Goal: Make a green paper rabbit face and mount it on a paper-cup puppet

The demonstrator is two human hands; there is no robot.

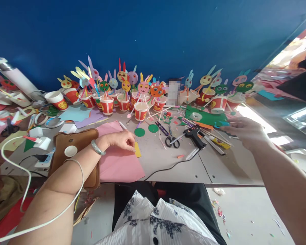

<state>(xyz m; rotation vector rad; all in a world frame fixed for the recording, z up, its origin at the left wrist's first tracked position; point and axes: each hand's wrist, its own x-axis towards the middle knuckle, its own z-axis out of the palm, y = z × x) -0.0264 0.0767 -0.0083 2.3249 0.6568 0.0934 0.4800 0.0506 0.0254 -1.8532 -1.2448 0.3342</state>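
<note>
My left hand [123, 140] rests on a sheet of pink paper [119, 165], fingers curled and closed. What they hold, if anything, is hidden; a small yellow piece of paper [137, 149] lies by the fingertips. Off to the right, my right hand [241, 129] is blurred above the table, its fingertips near a small blue piece [220, 123] at the edge of green paper [210, 115]. I cannot make out whether they grip it. Two green paper discs [139, 132] lie just beyond my left hand.
A hot glue gun [193, 136], dark scissors [172, 140] and a utility knife [162, 128] lie between my hands. Red-and-white paper cups [141, 112] with paper rabbit figures line the wall. A brown pouch [88, 177] sits under my left forearm. A white cable [75, 200] crosses that arm.
</note>
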